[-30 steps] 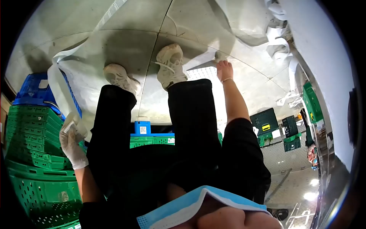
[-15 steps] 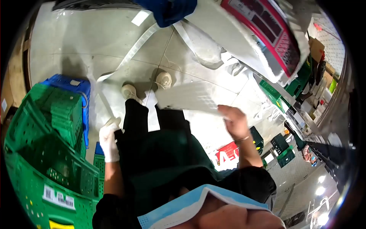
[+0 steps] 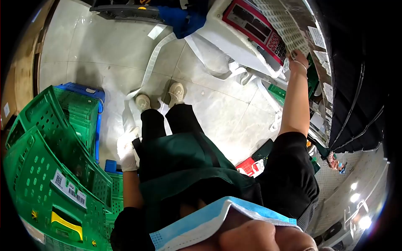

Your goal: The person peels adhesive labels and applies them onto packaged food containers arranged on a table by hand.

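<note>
My left hand [image 3: 127, 151], in a white glove, is low beside my left leg. Its fingers are closed at the end of a long white paper strip [image 3: 153, 58], which runs up across the floor; glare blurs the fingertips. My bare right hand [image 3: 298, 62], with a thin bracelet at the wrist, reaches far out to the upper right. It pinches the near end of a pale sheet printed with a grid of small cells [image 3: 282, 23]. This sheet lies along the edge of a red-framed scale with a keypad [image 3: 255, 27].
Green crates [image 3: 37, 167] with a barcode label and a blue crate [image 3: 100, 94] stand at my left. A dark panel bearing white paper labels [image 3: 317, 37] rises right of the scale. A red and white package [image 3: 251, 166] is by my right side. Another person [image 3: 333, 161] is farther off.
My right hand has moved up and right from before my legs to beside the scale, taking the pale sheet along. My left hand stays low at the strip. The view has shifted slightly.
</note>
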{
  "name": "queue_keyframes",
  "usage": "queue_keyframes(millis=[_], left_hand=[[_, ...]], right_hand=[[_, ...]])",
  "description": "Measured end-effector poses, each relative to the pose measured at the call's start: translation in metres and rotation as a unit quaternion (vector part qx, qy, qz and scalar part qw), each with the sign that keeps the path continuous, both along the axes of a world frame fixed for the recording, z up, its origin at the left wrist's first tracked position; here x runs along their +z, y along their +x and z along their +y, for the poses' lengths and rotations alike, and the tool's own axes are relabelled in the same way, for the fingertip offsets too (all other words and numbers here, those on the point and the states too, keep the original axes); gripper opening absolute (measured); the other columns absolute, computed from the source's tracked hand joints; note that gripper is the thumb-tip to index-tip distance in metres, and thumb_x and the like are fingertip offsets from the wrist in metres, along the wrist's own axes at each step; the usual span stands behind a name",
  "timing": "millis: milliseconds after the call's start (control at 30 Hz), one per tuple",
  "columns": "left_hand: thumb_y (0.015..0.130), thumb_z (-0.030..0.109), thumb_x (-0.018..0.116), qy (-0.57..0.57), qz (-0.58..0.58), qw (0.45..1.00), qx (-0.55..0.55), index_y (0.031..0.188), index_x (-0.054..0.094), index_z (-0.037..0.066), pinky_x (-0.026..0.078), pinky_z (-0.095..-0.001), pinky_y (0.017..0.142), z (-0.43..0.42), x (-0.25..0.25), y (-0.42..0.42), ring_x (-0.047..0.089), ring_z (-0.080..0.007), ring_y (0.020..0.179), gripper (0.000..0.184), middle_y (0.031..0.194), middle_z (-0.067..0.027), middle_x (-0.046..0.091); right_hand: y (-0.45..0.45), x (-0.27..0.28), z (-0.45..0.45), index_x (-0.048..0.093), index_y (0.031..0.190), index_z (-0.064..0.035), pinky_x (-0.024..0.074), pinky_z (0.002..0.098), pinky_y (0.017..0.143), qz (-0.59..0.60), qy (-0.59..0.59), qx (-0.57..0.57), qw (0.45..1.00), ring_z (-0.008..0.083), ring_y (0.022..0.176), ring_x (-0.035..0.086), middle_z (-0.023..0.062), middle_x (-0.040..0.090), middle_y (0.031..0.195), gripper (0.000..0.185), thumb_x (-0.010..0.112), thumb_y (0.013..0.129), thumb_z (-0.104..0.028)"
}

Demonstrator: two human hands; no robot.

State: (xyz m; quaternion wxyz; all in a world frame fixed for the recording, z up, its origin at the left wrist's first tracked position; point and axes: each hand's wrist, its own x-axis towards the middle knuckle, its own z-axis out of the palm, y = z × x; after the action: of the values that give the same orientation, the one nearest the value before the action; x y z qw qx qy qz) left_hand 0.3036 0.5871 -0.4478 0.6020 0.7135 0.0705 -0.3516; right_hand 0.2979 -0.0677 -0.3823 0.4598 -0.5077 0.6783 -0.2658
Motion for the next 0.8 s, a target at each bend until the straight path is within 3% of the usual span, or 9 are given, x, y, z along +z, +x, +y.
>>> queue_keyframes(millis=[100,167,233,367,400,433,500,633,800], left_hand=[[0.081,-0.001,0.036,-0.035,-0.049,0.998,0.017,0.105,0.051,-0.005,0.043,-0.0304,0.083,-0.018,0.034,0.011,0.05,-0.023,0.102,0.029,0.109,-0.0194,0.052],[0.082,0.0,0.032,-0.087,-0.067,0.994,0.018,0.111,0.046,-0.003,0.045,-0.0314,0.081,-0.02,0.051,0.019,0.047,-0.0247,0.106,0.032,0.117,-0.0198,0.046],[0.083,0.002,0.032,-0.149,-0.007,0.987,0.056,0.115,0.04,-0.001,0.046,-0.0316,0.079,-0.037,0.095,0.041,0.047,-0.0262,0.106,0.033,0.122,-0.0197,0.042],[0.068,0.004,0.049,-0.207,0.099,0.973,-0.007,0.093,0.06,-0.003,0.042,-0.0271,0.082,-0.054,0.162,0.08,0.055,-0.0209,0.096,0.029,0.097,-0.0117,0.061],[0.068,0.004,0.051,-0.15,0.129,0.974,-0.111,0.095,0.059,-0.002,0.045,-0.0263,0.076,-0.058,0.177,0.091,0.056,-0.0195,0.093,0.029,0.098,-0.0107,0.061],[0.074,0.006,0.051,-0.127,-0.083,0.957,-0.247,0.097,0.058,-0.002,0.047,-0.0241,0.067,-0.059,0.182,0.094,0.058,-0.0159,0.086,0.026,0.096,-0.0095,0.061],[0.079,0.009,0.049,-0.204,0.085,0.975,-0.033,0.097,0.057,-0.001,0.046,-0.0231,0.062,-0.064,0.256,0.101,0.058,-0.0135,0.079,0.022,0.092,-0.008,0.062],[0.08,0.013,0.051,-0.137,-0.19,0.971,-0.043,0.094,0.055,-0.007,0.045,-0.0258,0.069,-0.045,0.28,0.142,0.058,-0.0177,0.077,0.024,0.093,-0.016,0.061],[0.077,0.021,0.049,-0.255,-0.158,0.953,0.037,0.091,0.057,-0.012,0.049,-0.0285,0.063,-0.082,0.404,0.192,0.061,-0.0235,0.074,0.037,0.089,-0.0192,0.061]], right_hand=[[-0.009,0.003,0.014,0.051,0.108,-0.0021,0.0494,0.0309,0.054,-0.152,-0.023,-0.012,0.988,0.024,0.075,0.056,0.0135,0.052,0.102,0.04,0.065,0.073,-0.014],[-0.015,0.019,0.04,0.049,0.104,0.0048,0.0342,0.0264,0.042,0.111,-0.149,-0.027,0.982,0.0188,0.065,0.056,0.0092,0.054,0.087,0.052,0.07,0.068,-0.026],[-0.052,0.011,0.044,0.053,0.087,-0.0007,0.0306,0.0246,0.04,0.024,-0.232,0.093,0.968,0.0128,0.056,0.05,0.0037,0.053,0.078,0.034,0.067,0.071,-0.027],[-0.03,0.094,0.268,0.059,0.087,-0.0049,0.0443,0.0301,0.065,-0.006,-0.057,0.538,0.841,0.0173,0.071,0.056,0.0093,0.06,0.081,0.017,0.053,0.079,-0.018],[-0.008,0.152,0.325,0.059,0.09,-0.0074,0.0451,0.0329,0.07,0.103,-0.106,0.675,0.723,0.0236,0.076,0.057,0.0098,0.06,0.086,0.019,0.057,0.077,-0.021],[0.015,0.194,0.355,0.059,0.09,-0.0056,0.0447,0.0353,0.071,0.054,-0.093,0.756,0.645,0.0285,0.081,0.056,0.0119,0.059,0.085,0.021,0.062,0.074,-0.019],[0.03,0.235,0.387,0.059,0.088,-0.0042,0.0441,0.0346,0.07,-0.149,-0.071,0.767,0.62,0.0278,0.079,0.056,0.0106,0.059,0.083,0.022,0.065,0.07,-0.015],[0.064,0.364,0.374,0.059,0.087,0.0,0.0436,0.0336,0.064,-0.334,-0.228,0.769,0.494,0.0245,0.072,0.057,0.0107,0.061,0.085,0.023,0.067,0.069,-0.013],[0.072,0.52,0.334,0.056,0.092,-0.0029,0.0432,0.0316,0.061,-0.437,-0.4,0.734,0.333,0.0218,0.07,0.055,0.0119,0.061,0.086,0.022,0.061,0.075,-0.017]])
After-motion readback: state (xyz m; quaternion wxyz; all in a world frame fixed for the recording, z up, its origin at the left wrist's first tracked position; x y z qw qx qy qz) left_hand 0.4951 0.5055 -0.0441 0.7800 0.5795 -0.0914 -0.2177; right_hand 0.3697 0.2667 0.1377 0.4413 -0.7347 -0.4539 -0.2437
